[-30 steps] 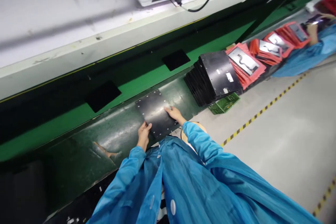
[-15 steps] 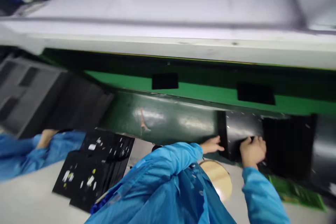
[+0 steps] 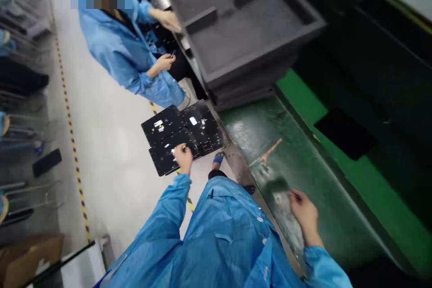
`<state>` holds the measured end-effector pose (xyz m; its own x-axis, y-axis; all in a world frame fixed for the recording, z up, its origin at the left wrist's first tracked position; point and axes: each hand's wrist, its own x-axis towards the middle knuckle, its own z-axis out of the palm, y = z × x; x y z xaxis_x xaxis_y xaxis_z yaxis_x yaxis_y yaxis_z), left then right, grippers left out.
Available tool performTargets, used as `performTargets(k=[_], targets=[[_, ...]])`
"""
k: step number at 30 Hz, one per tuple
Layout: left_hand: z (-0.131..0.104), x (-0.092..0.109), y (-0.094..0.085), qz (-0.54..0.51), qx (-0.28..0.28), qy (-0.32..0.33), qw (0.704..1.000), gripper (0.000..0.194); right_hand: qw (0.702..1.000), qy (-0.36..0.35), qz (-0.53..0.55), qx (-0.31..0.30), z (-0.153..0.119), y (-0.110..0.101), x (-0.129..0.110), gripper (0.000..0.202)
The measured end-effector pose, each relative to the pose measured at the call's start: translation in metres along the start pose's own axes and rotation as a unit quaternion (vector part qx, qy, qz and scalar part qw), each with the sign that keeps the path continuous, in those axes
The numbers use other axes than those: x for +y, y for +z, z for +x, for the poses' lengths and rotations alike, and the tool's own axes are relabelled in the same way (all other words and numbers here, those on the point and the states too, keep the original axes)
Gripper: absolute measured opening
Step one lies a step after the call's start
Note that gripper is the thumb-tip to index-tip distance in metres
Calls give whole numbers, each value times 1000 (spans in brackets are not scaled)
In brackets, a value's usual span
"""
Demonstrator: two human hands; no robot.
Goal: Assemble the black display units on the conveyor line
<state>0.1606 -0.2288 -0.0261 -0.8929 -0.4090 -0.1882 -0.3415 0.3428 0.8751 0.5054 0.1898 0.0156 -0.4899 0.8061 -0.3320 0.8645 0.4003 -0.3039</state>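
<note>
My left hand (image 3: 184,158) is over the near edge of the stacked flat black panels (image 3: 164,157), its fingers curled. White labels and small yellow marks dot the panels. Whether the hand grips a panel or something small cannot be made out. Low over the green bench (image 3: 330,202) is my right hand (image 3: 304,212), thumb and fingers drawn together. A dark spot shows at its fingertips, too blurred to name.
A stack of grey foam trays (image 3: 249,31) stands on the bench beyond the panels. A co-worker in a blue coat (image 3: 118,54) sits at the upper left. Striped floor tape (image 3: 72,144) runs along the left. A dark rectangular pad (image 3: 344,134) is on the green strip.
My view has swung left, towards the panels and the co-worker. My left hand has gone from the bench to the panels. My right hand has left the black object it was on.
</note>
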Motion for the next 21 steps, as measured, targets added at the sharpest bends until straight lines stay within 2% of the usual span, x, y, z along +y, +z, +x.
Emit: performTargets(k=[2,3,4,5,7,9,11,13,15,21], targets=[[60,-29,-66,135,112,-77,981,43,987,-102,20,-120,15,41,-117,37],[81,-46,-93,164,142,-136,967,53,975,-139,31,-171,16,68,-175,36],[95,-63,-115,159,137,-197,958,60,960,-173,40,-216,12,97,-231,36],[103,-79,-131,119,108,-257,953,64,944,-196,50,-260,5,127,-281,35],[108,-107,-147,-12,2,-353,936,66,923,-191,57,-329,-16,183,-363,36],[103,-126,-148,-104,-81,-397,908,66,915,-163,37,-368,-41,228,-415,44],[95,-138,-144,-133,-102,-401,900,67,924,-141,14,-355,-61,256,-438,59],[89,-143,-141,-154,-99,-392,902,68,934,-139,7,-329,-73,269,-441,72],[85,-146,-142,-176,-84,-391,900,68,934,-151,5,-323,-80,271,-433,78],[68,-152,-157,-209,-52,-398,891,49,921,-156,-23,-357,-88,259,-392,68]])
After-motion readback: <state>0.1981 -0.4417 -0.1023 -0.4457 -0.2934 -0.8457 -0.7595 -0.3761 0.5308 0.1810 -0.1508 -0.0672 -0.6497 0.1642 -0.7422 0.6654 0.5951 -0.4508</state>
